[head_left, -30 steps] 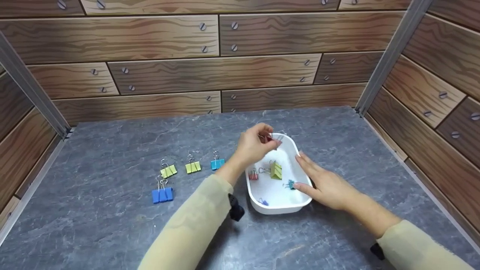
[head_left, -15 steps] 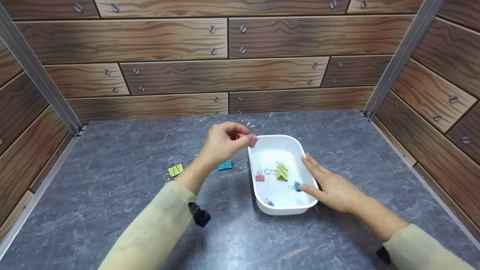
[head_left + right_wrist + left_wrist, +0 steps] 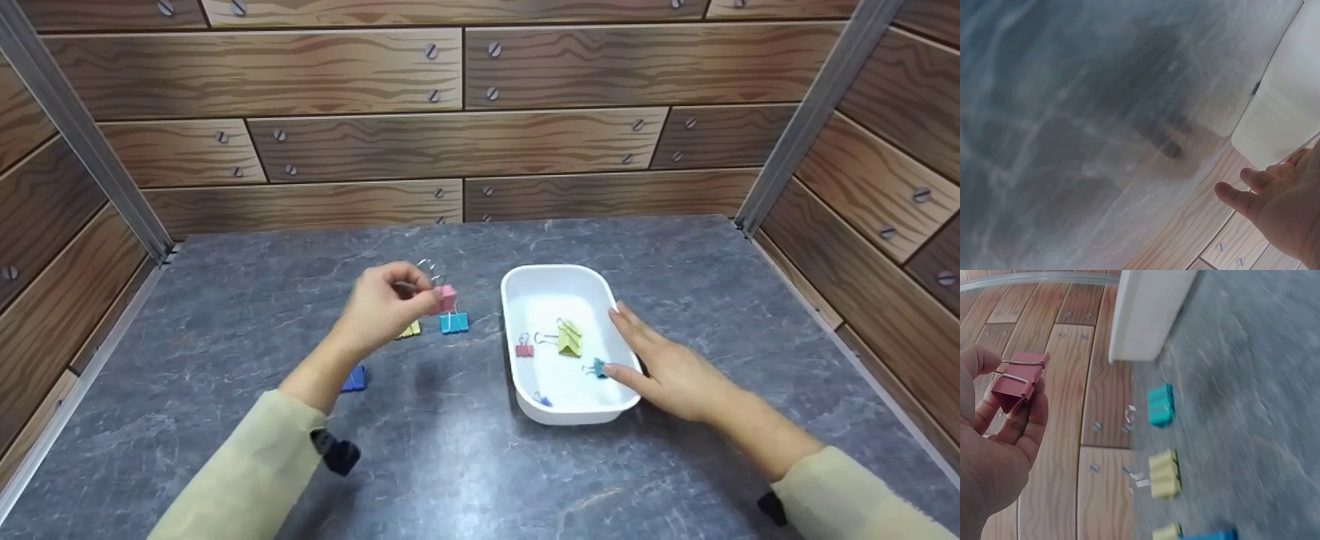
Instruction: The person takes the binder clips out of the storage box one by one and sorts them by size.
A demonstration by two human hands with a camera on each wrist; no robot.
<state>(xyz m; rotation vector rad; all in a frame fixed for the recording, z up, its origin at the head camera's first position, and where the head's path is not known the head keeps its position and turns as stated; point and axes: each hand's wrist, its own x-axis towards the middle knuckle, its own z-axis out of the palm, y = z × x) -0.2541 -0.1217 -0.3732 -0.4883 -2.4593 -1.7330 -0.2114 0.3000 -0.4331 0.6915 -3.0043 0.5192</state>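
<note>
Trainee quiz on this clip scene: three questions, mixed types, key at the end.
1. Which hand pinches the pink clip?

2. Which clip in the tub is biggest?
A) red
B) yellow
C) blue

3. True or false: the pinched clip is inside the tub.

Key:
1. The left hand.
2. B, the yellow clip.
3. False; it is outside, to the left of the tub in the head view.
</note>
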